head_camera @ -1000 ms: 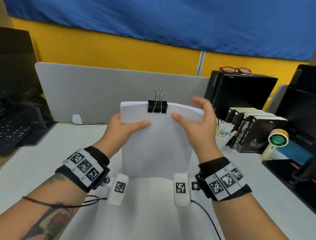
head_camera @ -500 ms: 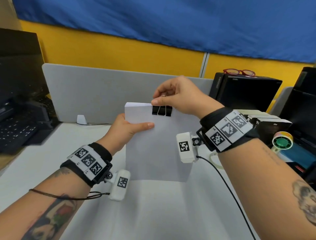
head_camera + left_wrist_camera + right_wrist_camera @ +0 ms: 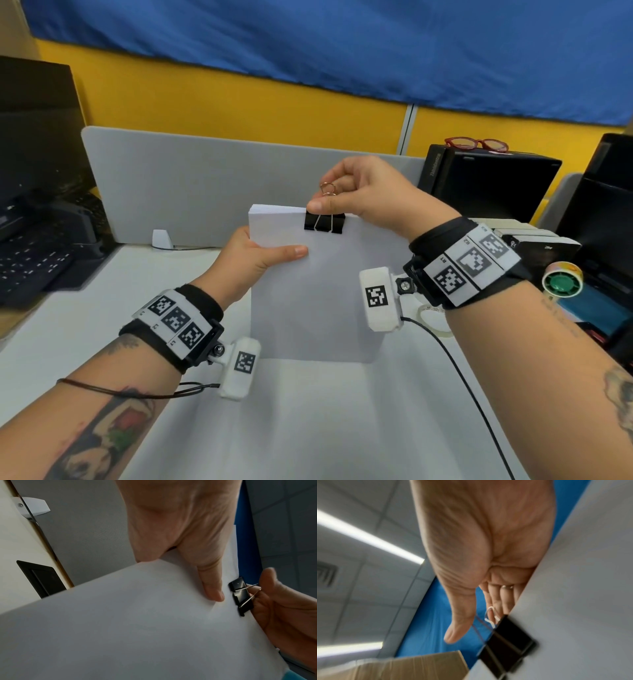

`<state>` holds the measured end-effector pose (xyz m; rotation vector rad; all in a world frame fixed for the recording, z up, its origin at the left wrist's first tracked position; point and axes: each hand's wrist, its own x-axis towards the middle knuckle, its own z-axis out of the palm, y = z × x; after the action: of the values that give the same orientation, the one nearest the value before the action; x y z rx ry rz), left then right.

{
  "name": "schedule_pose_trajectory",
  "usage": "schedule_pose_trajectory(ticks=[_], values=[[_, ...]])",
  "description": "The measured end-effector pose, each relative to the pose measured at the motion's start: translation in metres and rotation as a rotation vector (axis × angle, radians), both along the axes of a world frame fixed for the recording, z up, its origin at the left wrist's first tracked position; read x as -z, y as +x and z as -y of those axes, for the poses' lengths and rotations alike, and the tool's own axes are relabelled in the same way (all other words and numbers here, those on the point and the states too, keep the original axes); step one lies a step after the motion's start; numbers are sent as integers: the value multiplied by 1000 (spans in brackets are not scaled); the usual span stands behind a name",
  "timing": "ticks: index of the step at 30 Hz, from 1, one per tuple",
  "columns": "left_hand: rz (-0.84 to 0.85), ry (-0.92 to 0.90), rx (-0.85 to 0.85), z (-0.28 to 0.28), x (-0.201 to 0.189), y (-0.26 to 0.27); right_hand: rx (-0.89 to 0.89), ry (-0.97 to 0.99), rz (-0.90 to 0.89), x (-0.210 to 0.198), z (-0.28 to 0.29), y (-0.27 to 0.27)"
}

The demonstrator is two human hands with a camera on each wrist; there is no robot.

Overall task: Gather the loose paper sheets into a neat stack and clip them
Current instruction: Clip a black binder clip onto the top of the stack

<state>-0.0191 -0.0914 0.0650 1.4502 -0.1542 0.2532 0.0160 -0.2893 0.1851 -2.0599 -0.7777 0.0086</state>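
Stack (image 3: 315, 291) of white sheets held upright above the desk (image 3: 308, 428), edges squared, lower edge clear of the desktop. Black clip (image 3: 324, 222) seated on the top edge of the stack, near its middle, body biting over the paper.

Left hand (image 3: 253, 260) gripping the stack at its left side, just below the top corner: thumb (image 3: 211, 586) laid flat across the front sheet, tip stopping just short of the clip, fingers hidden behind the paper. Slight dimple in the sheet under the thumb tip, seen from the left wrist.

Right hand (image 3: 363, 195) above the top edge, closed in a pinch on the clip's wire handles: thumb (image 3: 460, 622) on the near side, fingers curled behind. One wire loop (image 3: 327, 188) sticking up past the thumb and forefinger. Near handle angled away from the front sheet, as the left wrist view shows. Right wrist view blurred; thumb and clip readable, fingertip contact not.

Grey divider (image 3: 205, 178) standing behind the stack. Black keyboard (image 3: 37, 260) to the left. On the right, a black box (image 3: 489, 185) with red glasses (image 3: 476, 144) on top, and a tape roll (image 3: 561, 281) near the right wrist band. Cable (image 3: 472, 394) trailing from the right wrist camera across the desk.
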Motion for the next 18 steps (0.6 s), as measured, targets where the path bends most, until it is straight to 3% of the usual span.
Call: schedule_pose_trajectory(ticks=[4, 8, 15, 18], values=[[-5, -8, -10, -1, 1, 2, 81, 172, 35, 11, -6, -3], [-4, -11, 0, -1, 2, 2, 134, 207, 74, 11, -5, -4], [-10, -21, 1, -3, 3, 4, 153, 169, 125, 12, 3, -1], [-8, -30, -8, -2, 4, 5, 169, 49, 205, 13, 5, -4]])
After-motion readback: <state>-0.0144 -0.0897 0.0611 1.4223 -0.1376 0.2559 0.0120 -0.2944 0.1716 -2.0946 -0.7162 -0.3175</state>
